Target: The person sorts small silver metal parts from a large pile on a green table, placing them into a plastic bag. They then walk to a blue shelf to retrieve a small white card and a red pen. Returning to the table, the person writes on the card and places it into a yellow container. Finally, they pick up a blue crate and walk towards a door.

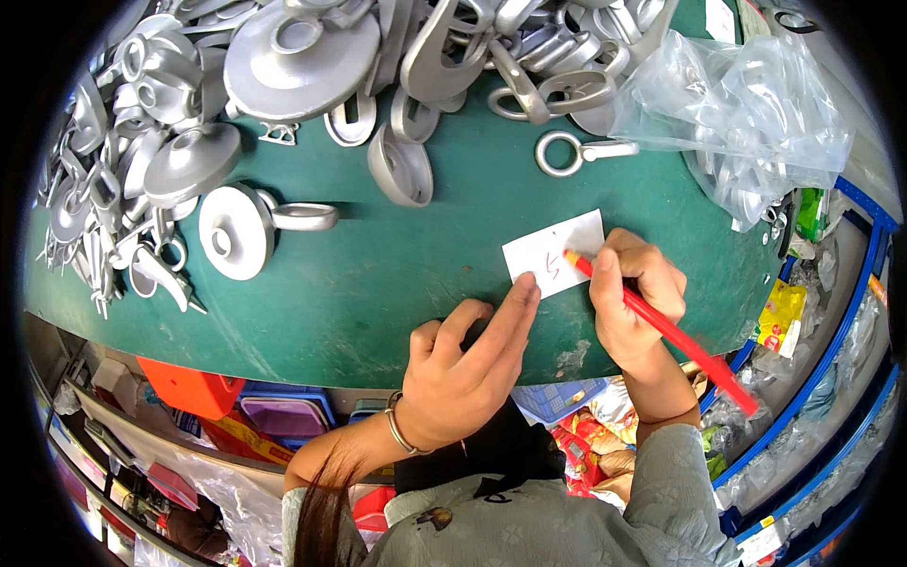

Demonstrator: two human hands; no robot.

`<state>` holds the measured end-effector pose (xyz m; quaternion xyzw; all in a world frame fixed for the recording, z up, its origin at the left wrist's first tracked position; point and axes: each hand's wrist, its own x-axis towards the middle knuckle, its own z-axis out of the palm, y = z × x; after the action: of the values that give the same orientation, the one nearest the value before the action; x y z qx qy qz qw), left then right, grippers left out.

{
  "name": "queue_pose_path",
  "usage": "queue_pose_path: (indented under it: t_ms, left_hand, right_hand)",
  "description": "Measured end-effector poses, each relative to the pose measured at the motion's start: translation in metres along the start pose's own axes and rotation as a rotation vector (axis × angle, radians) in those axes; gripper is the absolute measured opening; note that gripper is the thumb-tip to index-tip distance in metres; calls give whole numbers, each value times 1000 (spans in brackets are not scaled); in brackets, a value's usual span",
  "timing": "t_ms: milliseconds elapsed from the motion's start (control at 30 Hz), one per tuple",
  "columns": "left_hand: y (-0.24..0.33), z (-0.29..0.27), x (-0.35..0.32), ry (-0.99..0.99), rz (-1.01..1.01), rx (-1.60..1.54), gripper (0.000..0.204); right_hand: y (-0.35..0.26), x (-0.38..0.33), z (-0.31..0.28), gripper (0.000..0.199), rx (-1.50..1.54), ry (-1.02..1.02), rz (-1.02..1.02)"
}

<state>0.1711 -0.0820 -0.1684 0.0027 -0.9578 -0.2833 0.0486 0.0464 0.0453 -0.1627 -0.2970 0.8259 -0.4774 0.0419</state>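
A small white paper card (529,257) lies on the green tabletop, with red pencil strokes written on it. My right hand (642,293) is closed round a long red pencil (699,354), its tip touching the card near the marks. Fingertips of my left hand (470,373) press on the card's lower edge; its fingers are stretched out and hold nothing. On that wrist is a metal bangle (402,430). Just beyond the card sits a grey metal ring with a short stem (562,154).
Grey metal castings (302,61) pile up along the table's far side and left. A clear plastic bag (737,113) with parts inside rests at the far right. Beside the table on the right stands a blue rack (831,354) with bags; bins (194,387) sit below the near edge.
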Motion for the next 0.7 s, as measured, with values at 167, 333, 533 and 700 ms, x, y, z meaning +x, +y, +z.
queue_pose_path:
  t_ms: [167, 333, 533, 700]
  left_hand:
    - [1, -3, 1, -24, -9, -22, 44]
    - [2, -2, 2, -23, -15, -12, 42]
    - [1, -3, 2, -26, -12, -8, 42]
    - [2, -2, 2, -27, -12, -10, 43]
  right_hand:
    - [8, -11, -6, 21, -14, 61, 107]
    - [6, -8, -6, 22, 42, 66, 122]
    - [6, -3, -7, 22, -24, -15, 21]
    - [14, -14, -6, 22, 149, 79, 139]
